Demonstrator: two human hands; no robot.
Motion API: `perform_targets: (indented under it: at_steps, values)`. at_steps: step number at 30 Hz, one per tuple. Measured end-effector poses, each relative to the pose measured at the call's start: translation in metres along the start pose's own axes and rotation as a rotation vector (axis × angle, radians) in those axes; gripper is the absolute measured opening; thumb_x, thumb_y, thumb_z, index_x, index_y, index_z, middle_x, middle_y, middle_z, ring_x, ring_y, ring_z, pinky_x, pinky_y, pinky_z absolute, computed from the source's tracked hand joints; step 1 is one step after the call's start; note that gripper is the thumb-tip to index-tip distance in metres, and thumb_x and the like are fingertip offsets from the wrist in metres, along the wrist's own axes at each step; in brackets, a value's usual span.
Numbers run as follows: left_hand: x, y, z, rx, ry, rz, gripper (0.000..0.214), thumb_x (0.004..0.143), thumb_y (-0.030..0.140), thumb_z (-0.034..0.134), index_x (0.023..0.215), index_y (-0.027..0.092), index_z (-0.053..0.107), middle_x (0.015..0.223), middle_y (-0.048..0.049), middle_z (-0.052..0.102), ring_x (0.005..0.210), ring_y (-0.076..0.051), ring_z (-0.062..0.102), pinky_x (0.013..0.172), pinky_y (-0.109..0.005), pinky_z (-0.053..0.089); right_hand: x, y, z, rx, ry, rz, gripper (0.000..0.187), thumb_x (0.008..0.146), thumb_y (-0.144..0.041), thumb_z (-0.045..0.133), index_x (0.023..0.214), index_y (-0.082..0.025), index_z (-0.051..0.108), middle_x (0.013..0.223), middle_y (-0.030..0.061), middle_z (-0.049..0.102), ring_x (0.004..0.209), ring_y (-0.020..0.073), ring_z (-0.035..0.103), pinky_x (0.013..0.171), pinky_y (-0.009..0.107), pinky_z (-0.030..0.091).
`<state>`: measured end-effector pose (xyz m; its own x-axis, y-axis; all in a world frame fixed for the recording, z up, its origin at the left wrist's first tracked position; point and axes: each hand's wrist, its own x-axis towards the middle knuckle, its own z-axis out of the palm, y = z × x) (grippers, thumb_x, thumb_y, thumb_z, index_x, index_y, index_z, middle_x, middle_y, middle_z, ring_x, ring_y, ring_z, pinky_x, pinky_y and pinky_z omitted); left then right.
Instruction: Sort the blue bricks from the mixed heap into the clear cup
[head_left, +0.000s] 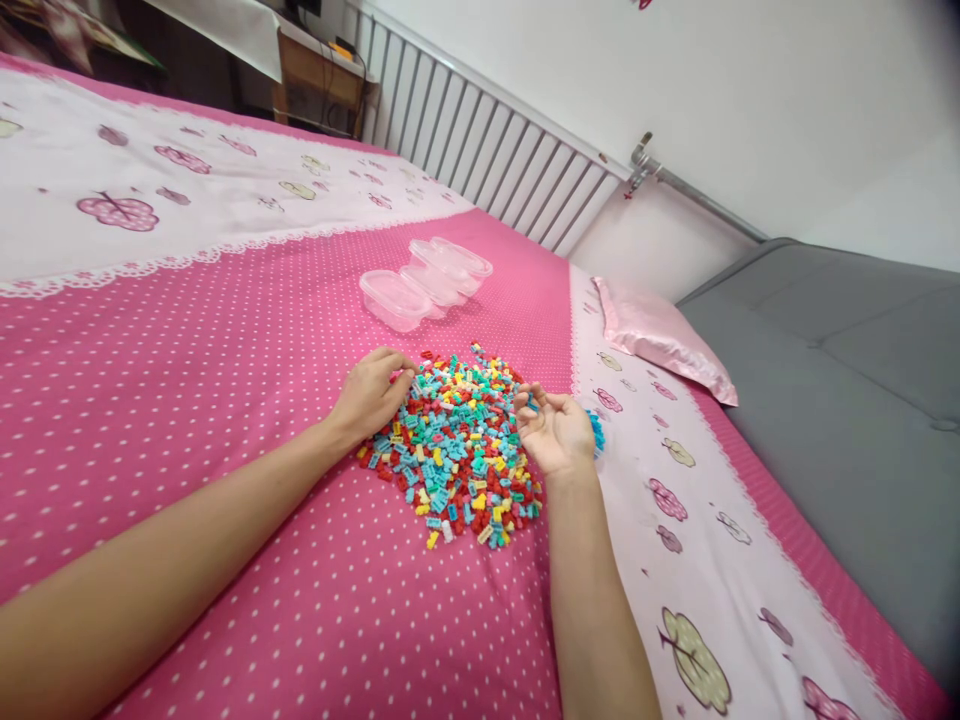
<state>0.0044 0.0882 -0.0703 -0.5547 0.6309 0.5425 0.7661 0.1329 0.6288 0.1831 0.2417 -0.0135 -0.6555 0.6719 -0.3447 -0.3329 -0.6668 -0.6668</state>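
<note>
A heap of small plastic bricks (457,450) in red, teal, yellow and white lies on the pink dotted bedspread (225,380). My left hand (369,395) rests at the heap's left edge, fingers curled and pinched on the bricks there. My right hand (553,430) lies palm up at the heap's right edge, fingers curled, with a small blue brick (532,402) pinched at the fingertips. More blue pieces (597,430) show just behind that hand.
Several clear plastic boxes (424,282) sit in a row beyond the heap. A pink satin pillow (660,340) lies at the right, next to a grey sofa (847,400). A white radiator (487,150) runs along the far wall.
</note>
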Motion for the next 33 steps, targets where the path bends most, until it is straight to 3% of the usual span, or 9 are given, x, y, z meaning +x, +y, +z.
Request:
perform_targets:
  at_steps: [6,12,15,23,33]
  values:
    - [0.0,-0.002,0.0,-0.001,0.008,0.005,0.028,0.083,0.031,0.038,0.081,0.016,0.062,0.088,-0.0077,0.062,0.086,-0.021,0.057,0.082,-0.036,0.044,0.004,-0.004,-0.008,-0.106,0.052,-0.193,0.011,0.076,-0.019,0.045,0.079,-0.015,0.055,0.062,-0.0043,0.048,0.042,0.0035,0.039,0.034,0.013,0.028]
    - [0.001,-0.004,0.001,0.003,0.043,-0.022,0.031,0.083,0.034,0.037,0.082,0.016,0.062,0.086,-0.0075,0.063,0.087,-0.021,0.057,0.083,-0.035,0.044,0.003,-0.011,-0.014,-0.162,0.085,-0.243,0.009,0.076,-0.017,0.048,0.079,-0.016,0.056,0.054,-0.0096,0.035,0.035,0.0018,0.024,0.029,0.012,0.02]
    - [0.001,-0.004,0.0,0.001,0.078,-0.08,0.034,0.084,0.037,0.036,0.083,0.016,0.063,0.086,-0.0075,0.063,0.086,-0.021,0.057,0.083,-0.035,0.044,0.004,-0.01,-0.014,-0.187,0.093,-0.254,0.01,0.077,-0.018,0.047,0.078,-0.016,0.057,0.051,-0.0105,0.03,0.033,0.002,0.022,0.028,0.012,0.018]
    - [0.004,-0.005,-0.005,-0.06,0.128,-0.409,0.038,0.085,0.043,0.033,0.079,0.019,0.062,0.083,-0.0082,0.065,0.087,-0.025,0.057,0.083,-0.04,0.044,0.011,-0.003,-0.018,-0.296,0.138,-0.286,0.006,0.074,-0.023,0.052,0.073,-0.017,0.055,0.047,-0.0118,0.029,0.033,0.0022,0.02,0.029,0.013,0.016]
    - [0.002,-0.011,0.0,-0.155,0.047,-0.45,0.043,0.085,0.048,0.033,0.08,0.017,0.062,0.086,-0.0092,0.066,0.089,-0.027,0.059,0.085,-0.042,0.043,0.016,0.004,-0.021,-0.372,0.225,-0.338,0.007,0.071,-0.023,0.052,0.071,-0.017,0.055,0.045,-0.012,0.028,0.033,0.0029,0.016,0.031,0.015,0.013]
